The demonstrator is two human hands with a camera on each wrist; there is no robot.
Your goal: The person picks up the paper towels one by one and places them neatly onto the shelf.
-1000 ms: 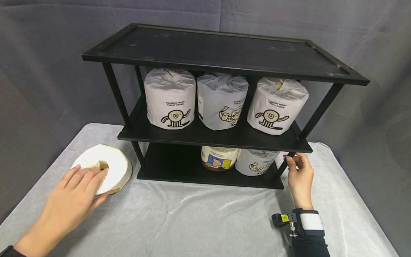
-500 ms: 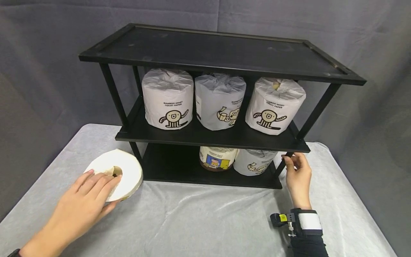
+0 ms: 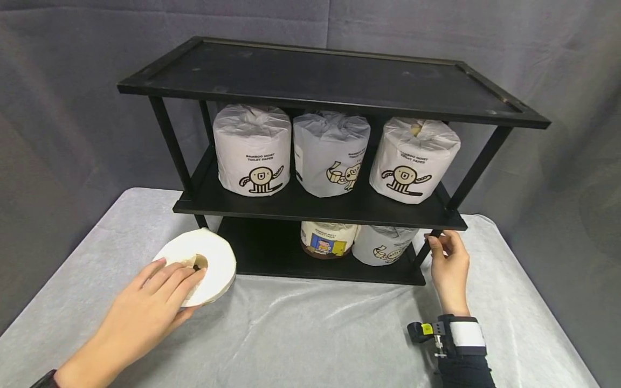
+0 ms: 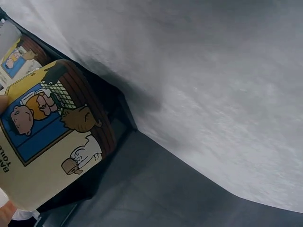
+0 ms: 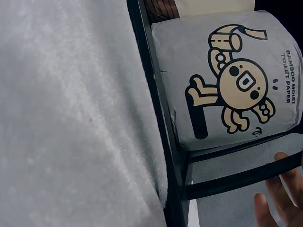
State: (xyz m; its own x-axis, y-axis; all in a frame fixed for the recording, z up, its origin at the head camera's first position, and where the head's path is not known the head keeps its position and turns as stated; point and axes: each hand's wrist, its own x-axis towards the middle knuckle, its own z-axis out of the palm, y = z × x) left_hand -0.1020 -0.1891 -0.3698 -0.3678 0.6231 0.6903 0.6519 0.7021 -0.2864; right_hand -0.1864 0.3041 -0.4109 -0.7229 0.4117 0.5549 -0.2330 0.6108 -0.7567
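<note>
My left hand [image 3: 180, 276] grips a toilet paper roll [image 3: 206, 261] on the table, fingers spread over its white top face. The roll sits tilted just in front of the left end of the black rack's bottom shelf [image 3: 262, 249]. The left wrist view shows the roll's wrapper [image 4: 47, 132] with a blue and brown cartoon print. My right hand [image 3: 443, 245] holds the rack's front right leg [image 3: 423, 254] between thumb and fingers. In the right wrist view the fingertips [image 5: 284, 198] lie beside that black leg [image 5: 161, 118].
The three-tier black rack [image 3: 330, 81] stands on a table with a grey cloth [image 3: 310, 334]. Three wrapped rolls [image 3: 331, 153] fill the middle shelf; two more [image 3: 327, 240] [image 3: 383, 245] stand on the right of the bottom shelf. A grey curtain hangs behind.
My left hand has slid the roll rightward across the table, from the far left to the front of the bottom shelf. My right hand has stayed on the leg.
</note>
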